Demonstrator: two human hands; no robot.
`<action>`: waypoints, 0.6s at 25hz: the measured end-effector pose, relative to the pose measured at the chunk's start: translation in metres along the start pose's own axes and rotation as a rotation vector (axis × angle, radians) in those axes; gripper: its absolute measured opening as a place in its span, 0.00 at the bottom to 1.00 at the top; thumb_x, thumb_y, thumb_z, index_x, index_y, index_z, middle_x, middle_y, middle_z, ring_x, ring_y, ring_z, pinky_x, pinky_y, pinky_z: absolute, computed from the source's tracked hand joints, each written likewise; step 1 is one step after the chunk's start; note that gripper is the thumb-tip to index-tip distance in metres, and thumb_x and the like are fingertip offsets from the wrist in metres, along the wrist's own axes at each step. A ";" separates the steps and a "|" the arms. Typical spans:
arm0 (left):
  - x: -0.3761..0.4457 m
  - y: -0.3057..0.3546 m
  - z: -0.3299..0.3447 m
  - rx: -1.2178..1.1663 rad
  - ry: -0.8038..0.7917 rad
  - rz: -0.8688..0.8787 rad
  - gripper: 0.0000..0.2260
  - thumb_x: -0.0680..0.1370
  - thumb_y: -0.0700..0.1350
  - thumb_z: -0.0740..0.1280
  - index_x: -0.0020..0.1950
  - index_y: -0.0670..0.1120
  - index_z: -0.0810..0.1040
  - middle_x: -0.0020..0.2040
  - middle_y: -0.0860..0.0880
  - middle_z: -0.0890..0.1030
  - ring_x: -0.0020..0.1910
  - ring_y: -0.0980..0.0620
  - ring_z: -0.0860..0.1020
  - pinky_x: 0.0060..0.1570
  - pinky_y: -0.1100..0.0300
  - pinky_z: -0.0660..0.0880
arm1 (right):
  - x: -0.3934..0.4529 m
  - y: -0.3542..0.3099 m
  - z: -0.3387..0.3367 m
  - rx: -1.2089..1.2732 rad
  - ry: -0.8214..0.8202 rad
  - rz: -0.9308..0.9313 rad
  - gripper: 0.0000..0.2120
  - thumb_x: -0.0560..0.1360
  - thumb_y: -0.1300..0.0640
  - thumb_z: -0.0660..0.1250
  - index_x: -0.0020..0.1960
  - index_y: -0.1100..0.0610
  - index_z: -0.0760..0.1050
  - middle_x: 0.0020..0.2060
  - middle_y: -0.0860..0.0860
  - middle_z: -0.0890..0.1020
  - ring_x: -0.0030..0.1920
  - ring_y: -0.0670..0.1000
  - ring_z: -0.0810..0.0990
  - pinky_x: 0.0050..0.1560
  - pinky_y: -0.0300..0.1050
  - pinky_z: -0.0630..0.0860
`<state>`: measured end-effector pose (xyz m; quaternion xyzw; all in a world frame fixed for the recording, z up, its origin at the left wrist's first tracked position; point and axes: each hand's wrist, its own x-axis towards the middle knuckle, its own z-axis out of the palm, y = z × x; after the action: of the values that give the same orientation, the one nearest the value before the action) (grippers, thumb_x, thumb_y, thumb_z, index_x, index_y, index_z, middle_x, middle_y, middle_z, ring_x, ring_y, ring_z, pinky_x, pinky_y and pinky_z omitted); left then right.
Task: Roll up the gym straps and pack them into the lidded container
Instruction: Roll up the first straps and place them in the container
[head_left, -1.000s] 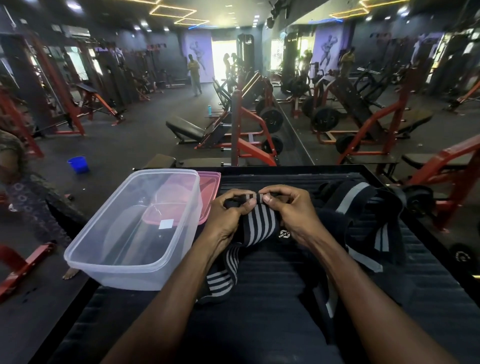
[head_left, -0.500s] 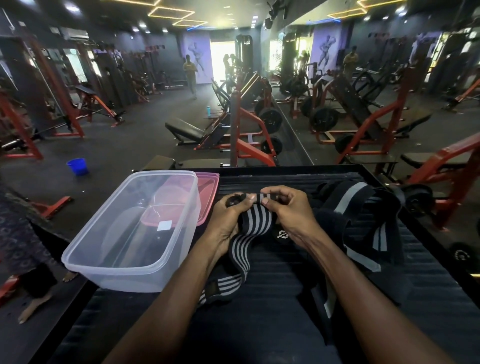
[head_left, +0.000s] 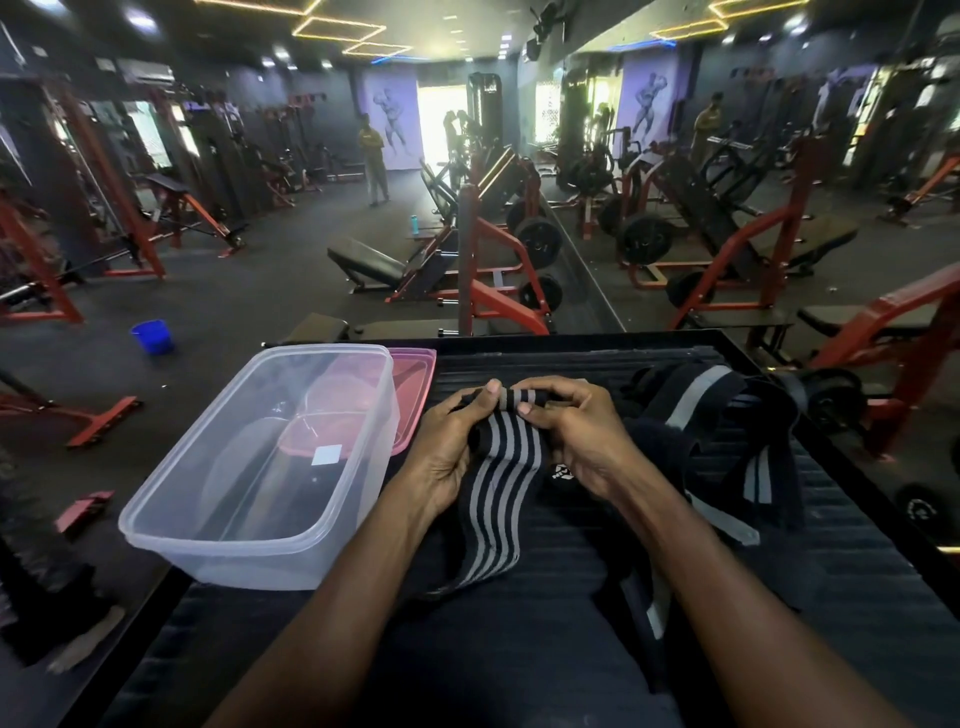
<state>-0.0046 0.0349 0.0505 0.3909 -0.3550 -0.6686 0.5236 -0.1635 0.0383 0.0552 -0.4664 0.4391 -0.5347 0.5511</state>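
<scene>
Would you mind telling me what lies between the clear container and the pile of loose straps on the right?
In the head view, both hands, left and right, rolling the striped strap.

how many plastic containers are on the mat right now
1: a clear container stands open at the mat's left edge, beside the left hand. A pink lid lies behind it; I cannot tell whether it hides another.

A dim gym hall with a dark floor (head_left: 249, 291), lined with red-framed weight machines (head_left: 498, 270) and black benches (head_left: 366, 262). Yellow geometric light strips (head_left: 337, 31) glow on the black ceiling. Daylight floods a far doorway (head_left: 434, 122) beside a bodybuilder mural (head_left: 389, 122). A blue bucket (head_left: 151, 336) stands on the floor.
</scene>
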 end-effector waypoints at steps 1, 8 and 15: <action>0.000 0.000 0.000 0.018 0.022 0.024 0.20 0.76 0.43 0.73 0.64 0.34 0.78 0.57 0.34 0.82 0.53 0.41 0.82 0.60 0.46 0.79 | -0.001 0.000 0.001 -0.001 -0.008 0.014 0.09 0.76 0.67 0.71 0.55 0.59 0.83 0.48 0.57 0.87 0.48 0.58 0.87 0.43 0.58 0.84; 0.000 0.002 0.000 -0.014 0.060 0.002 0.19 0.73 0.40 0.75 0.62 0.38 0.78 0.52 0.39 0.84 0.47 0.44 0.84 0.50 0.50 0.83 | 0.001 0.003 0.003 0.045 0.032 -0.051 0.05 0.75 0.66 0.73 0.49 0.61 0.84 0.47 0.59 0.86 0.46 0.55 0.86 0.41 0.51 0.84; 0.002 -0.002 0.001 -0.040 0.052 -0.091 0.18 0.76 0.47 0.74 0.60 0.36 0.81 0.56 0.35 0.84 0.55 0.39 0.83 0.58 0.46 0.80 | 0.010 0.012 0.000 -0.075 0.124 -0.135 0.12 0.72 0.71 0.74 0.49 0.55 0.84 0.49 0.56 0.86 0.54 0.57 0.85 0.59 0.59 0.81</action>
<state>-0.0071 0.0331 0.0487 0.4132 -0.3098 -0.6883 0.5094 -0.1605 0.0285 0.0436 -0.4811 0.4596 -0.5816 0.4681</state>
